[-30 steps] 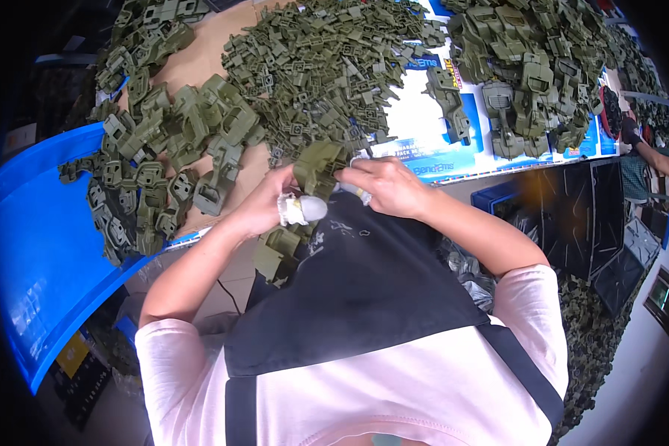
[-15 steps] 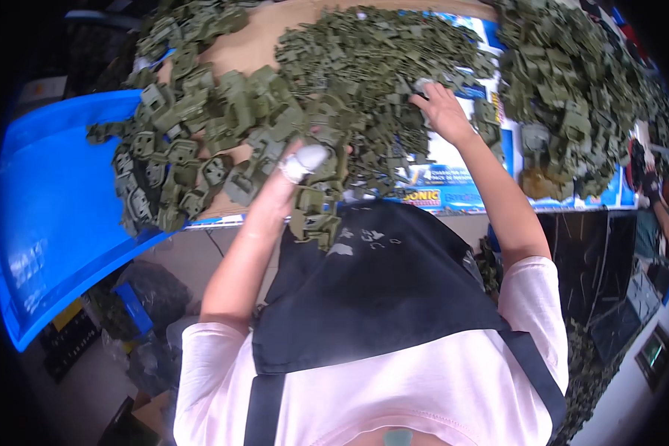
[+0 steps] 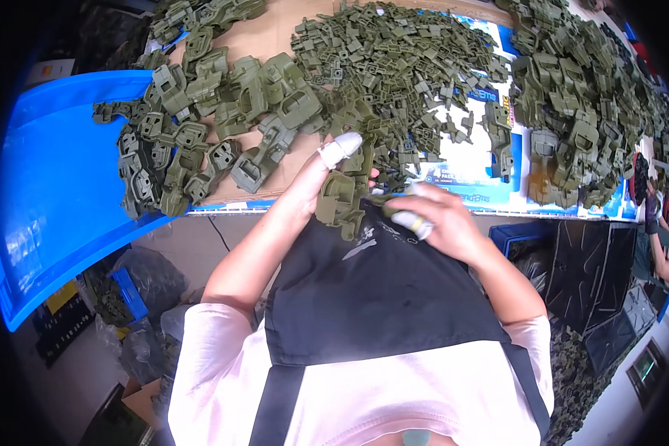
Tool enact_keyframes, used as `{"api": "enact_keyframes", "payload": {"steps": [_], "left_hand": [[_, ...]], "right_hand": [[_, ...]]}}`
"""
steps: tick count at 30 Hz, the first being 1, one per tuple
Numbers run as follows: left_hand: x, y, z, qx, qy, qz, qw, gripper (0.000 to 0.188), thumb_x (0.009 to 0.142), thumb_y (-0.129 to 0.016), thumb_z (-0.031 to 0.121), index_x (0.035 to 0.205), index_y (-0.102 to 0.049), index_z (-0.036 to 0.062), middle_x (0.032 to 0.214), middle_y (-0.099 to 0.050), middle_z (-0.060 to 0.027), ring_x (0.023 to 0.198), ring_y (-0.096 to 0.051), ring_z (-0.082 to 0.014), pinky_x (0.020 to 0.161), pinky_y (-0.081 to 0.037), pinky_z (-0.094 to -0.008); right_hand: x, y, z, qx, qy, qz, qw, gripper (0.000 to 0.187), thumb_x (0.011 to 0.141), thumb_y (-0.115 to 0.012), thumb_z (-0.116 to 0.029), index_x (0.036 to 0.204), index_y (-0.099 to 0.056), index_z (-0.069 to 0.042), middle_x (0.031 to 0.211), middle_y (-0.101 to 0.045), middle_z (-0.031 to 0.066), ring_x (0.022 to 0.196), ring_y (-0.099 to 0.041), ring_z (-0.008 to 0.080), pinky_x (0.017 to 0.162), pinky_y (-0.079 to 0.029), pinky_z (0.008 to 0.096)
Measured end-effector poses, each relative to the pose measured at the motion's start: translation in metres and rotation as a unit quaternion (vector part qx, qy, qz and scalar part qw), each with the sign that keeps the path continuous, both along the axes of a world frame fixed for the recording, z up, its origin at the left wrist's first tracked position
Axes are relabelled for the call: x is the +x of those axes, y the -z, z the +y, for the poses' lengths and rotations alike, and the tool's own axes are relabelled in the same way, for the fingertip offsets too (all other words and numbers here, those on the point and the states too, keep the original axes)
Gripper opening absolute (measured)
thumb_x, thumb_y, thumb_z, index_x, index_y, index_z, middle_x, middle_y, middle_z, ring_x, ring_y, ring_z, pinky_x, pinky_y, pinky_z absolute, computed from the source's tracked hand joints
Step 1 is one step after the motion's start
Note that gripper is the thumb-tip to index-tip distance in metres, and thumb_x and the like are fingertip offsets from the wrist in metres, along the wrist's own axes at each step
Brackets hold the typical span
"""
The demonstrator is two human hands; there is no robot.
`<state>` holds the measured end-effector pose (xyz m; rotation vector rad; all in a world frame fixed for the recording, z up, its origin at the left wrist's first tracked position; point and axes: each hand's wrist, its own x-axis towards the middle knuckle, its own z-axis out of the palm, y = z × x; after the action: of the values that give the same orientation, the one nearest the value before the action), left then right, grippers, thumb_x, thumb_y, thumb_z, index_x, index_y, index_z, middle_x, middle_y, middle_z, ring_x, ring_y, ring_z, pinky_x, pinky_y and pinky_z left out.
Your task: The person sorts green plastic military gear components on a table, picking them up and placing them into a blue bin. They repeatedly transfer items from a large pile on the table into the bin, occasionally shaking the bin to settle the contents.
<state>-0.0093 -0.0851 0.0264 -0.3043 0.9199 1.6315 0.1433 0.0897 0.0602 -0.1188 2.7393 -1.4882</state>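
Observation:
My left hand (image 3: pixel 317 180), its thumb wrapped in white tape, grips an olive-green moulded plastic part (image 3: pixel 339 199) at the table's front edge, over my black apron. Most of its fingers are hidden behind the part. Close on the right, my right hand (image 3: pixel 447 221) is curled, with white wrapping on a finger. A small green plastic piece (image 3: pixel 381 206) shows at its fingertips, partly covered and blurred. Beyond both hands spreads a heap of small green plastic pieces (image 3: pixel 401 67).
Larger green parts (image 3: pixel 223 89) lie on brown cardboard at the left, beside a blue tray (image 3: pixel 59 193) that juts past the table edge. Another pile of green parts (image 3: pixel 572 111) covers the right side. Black crates (image 3: pixel 583 260) stand below right; plastic bags (image 3: pixel 152 282) lie below left.
My right hand has come back from the heap of small pieces toward my body, now with a small piece at its fingertips. My left hand has shifted right with its part.

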Motion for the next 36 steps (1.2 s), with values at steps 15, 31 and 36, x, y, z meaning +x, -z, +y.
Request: {"api": "enact_keyframes", "payload": {"steps": [15, 31, 36], "left_hand": [[0.023, 0.022, -0.001, -0.053, 0.013, -0.004, 0.999, 0.03, 0.084, -0.059, 0.02, 0.109, -0.049, 0.0072, 0.09, -0.061, -0.0104, 0.076, -0.064, -0.0226, 0.062, -0.056, -0.0345], [0.016, -0.004, 0.001, 0.046, 0.008, 0.062, 0.997, 0.048, 0.088, -0.054, 0.02, 0.128, -0.029, 0.0113, 0.102, -0.055, -0.0141, 0.081, -0.064, -0.0269, 0.067, -0.056, -0.0387], [0.016, -0.008, 0.008, 0.053, 0.086, 0.149, 0.984, 0.046, 0.09, -0.05, 0.021, 0.129, -0.028, 0.0115, 0.104, -0.056, -0.0145, 0.08, -0.064, -0.0266, 0.067, -0.056, -0.0381]], "right_hand": [[-0.02, -0.004, -0.026, 0.144, -0.198, -0.023, 0.969, 0.03, 0.066, -0.055, 0.001, 0.095, -0.056, -0.007, 0.082, -0.054, 0.0126, 0.069, -0.061, 0.031, 0.061, -0.051, 0.0396], [-0.059, -0.012, 0.029, 0.252, 0.031, 0.096, 0.962, 0.042, 0.07, -0.062, -0.003, 0.11, -0.059, -0.015, 0.089, -0.055, 0.0109, 0.086, -0.056, 0.0287, 0.074, -0.047, 0.0375], [-0.062, 0.004, 0.043, 0.204, -0.044, 0.08, 0.975, 0.036, 0.061, -0.057, 0.003, 0.095, -0.056, -0.008, 0.073, -0.053, 0.0096, 0.075, -0.058, 0.0304, 0.065, -0.049, 0.0393]]}}
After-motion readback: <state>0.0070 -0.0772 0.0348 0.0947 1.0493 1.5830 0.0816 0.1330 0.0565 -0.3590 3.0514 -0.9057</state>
